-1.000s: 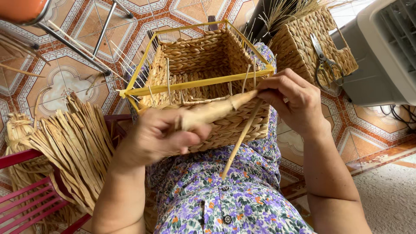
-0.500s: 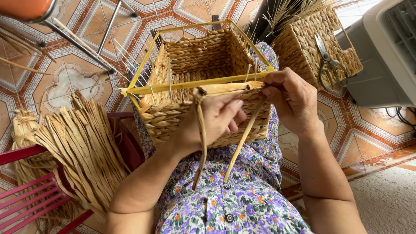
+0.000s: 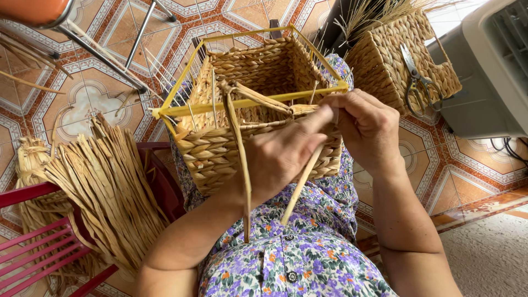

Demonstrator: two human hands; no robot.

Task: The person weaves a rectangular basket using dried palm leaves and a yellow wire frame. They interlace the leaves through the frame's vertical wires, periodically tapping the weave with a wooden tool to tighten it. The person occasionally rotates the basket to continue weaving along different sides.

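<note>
1. The basket (image 3: pixel 253 104) sits on the person's lap, tipped so its open top faces away. It is half woven, with a yellow frame (image 3: pixel 247 102) around the top.
2. A flat straw strand (image 3: pixel 239 143) goes over the near rim and hangs down past the dress (image 3: pixel 297 258). A second strand (image 3: pixel 300 187) hangs beside it.
3. The left hand (image 3: pixel 280 157) lies against the front of the basket, with its fingers pinching the straw at the rim.
4. The right hand (image 3: pixel 366 129) is closed on the same bit of straw, just beside the left one (the two hands touch).
5. A pile of loose straw (image 3: pixel 104 187) rests on a red bench (image 3: pixel 33 236) to the left.
6. A finished basket (image 3: pixel 401 60) lies on the tiled floor (image 3: pixel 82 88) to the right, with scissors (image 3: pixel 415 77) on top.
7. A grey fan box (image 3: pixel 489 71) stands just beside it.
</note>
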